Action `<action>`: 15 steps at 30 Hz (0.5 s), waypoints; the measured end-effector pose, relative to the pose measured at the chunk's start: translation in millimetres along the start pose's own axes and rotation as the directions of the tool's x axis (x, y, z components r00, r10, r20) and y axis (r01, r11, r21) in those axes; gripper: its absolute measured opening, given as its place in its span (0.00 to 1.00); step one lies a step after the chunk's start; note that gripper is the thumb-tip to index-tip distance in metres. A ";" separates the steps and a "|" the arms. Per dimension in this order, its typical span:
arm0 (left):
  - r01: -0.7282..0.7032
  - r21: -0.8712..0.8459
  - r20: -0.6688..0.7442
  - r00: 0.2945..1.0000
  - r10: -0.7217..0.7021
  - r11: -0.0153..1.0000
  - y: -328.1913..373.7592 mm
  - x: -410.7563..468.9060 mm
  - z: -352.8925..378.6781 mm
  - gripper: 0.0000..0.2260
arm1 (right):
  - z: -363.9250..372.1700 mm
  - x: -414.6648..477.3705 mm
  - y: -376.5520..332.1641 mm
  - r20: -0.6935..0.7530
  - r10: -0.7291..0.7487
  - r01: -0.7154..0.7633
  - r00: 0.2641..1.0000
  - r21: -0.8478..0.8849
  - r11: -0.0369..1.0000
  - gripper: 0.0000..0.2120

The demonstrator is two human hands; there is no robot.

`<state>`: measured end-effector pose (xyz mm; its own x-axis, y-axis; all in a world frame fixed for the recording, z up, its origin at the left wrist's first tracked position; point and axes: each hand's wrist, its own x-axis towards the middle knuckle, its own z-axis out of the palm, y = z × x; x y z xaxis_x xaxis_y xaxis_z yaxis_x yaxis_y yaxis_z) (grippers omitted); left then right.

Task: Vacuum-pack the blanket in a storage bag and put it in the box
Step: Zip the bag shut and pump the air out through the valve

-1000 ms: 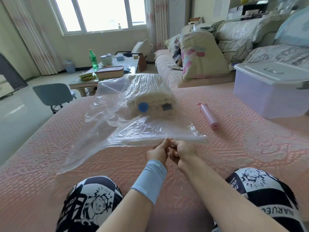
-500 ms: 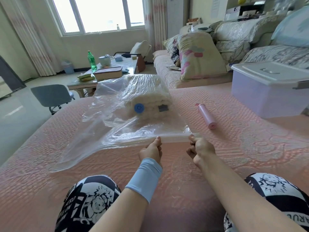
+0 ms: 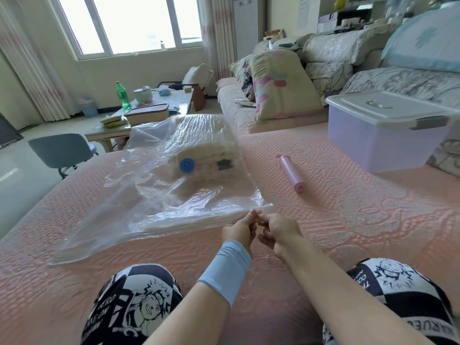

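head view: left hand (image 3: 239, 231) and right hand (image 3: 278, 231) pinch the storage bag's (image 3: 174, 195) near zip edge side by side. sealing seems the step in hand; next, press along the rest. the blanket (image 3: 206, 150) lies inside the bag, the pink pump (image 3: 292, 174) right of it, the lidded box (image 3: 373, 145) beyond.

I see big window (image 3: 129, 23) in far cream wall (image 3: 154, 70), strong daylight coming in. Pale curtains (image 3: 32, 70) hang at both sides. Small blue bin (image 3: 87, 107) beside left curtain. Floor (image 3: 20, 175) at left, light and shiny. Grey chair (image 3: 59, 150) before low bench (image 3: 107, 135). Sofa (image 3: 234, 105) along right, floral cushions (image 3: 278, 85) on it. Nearest me, bed (image 3: 361, 232) with pink quilted cover.
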<state>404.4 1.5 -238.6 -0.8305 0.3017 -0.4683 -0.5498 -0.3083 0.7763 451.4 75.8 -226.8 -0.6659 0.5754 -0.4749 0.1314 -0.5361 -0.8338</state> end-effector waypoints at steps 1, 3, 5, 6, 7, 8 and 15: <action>0.003 0.020 -0.021 1.000 -0.002 1.000 0.1 -0.2 -0.4 0.03 | -0.9 1.4 -1.1 -0.041 -0.007 0.007 0.999 -0.009 1.000 0.03; -0.009 0.040 -0.066 0.998 0.011 0.999 -0.3 0.1 -1.2 0.05 | -4.7 3.1 -4.8 -0.101 -0.008 0.010 0.995 0.015 1.000 0.05; -0.026 0.059 -0.093 0.995 0.032 0.998 -1.2 0.1 -0.9 0.07 | -8.0 4.4 -7.3 -0.130 -0.008 0.015 0.991 0.047 0.999 0.05; -0.030 0.065 -0.101 0.994 0.036 0.997 -1.8 -0.3 -1.1 0.08 | -9.9 5.3 -7.9 -0.148 -0.008 0.017 0.989 0.054 0.998 0.05; -0.030 0.061 -0.113 0.993 0.036 0.998 -1.4 -0.5 -2.0 0.08 | -13.1 6.8 -9.4 -0.174 -0.008 0.020 0.985 0.068 0.997 0.05; -0.027 0.044 -0.137 0.990 0.033 0.999 0.5 0.6 -3.9 0.09 | -17.2 8.8 -12.4 -0.214 -0.002 0.021 0.977 0.089 0.996 0.04; 0.020 -0.017 -0.089 0.996 -0.022 1.000 6.4 -0.9 -8.8 0.03 | -43.9 8.1 -33.1 -0.007 -0.018 0.018 1.000 -0.082 0.996 0.03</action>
<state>400.7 -8.7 -236.9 -0.8229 0.2265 -0.5211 -0.5681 -0.3175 0.7592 473.9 125.3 -215.3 -0.6633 0.5891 -0.4615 0.1793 -0.4737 -0.8623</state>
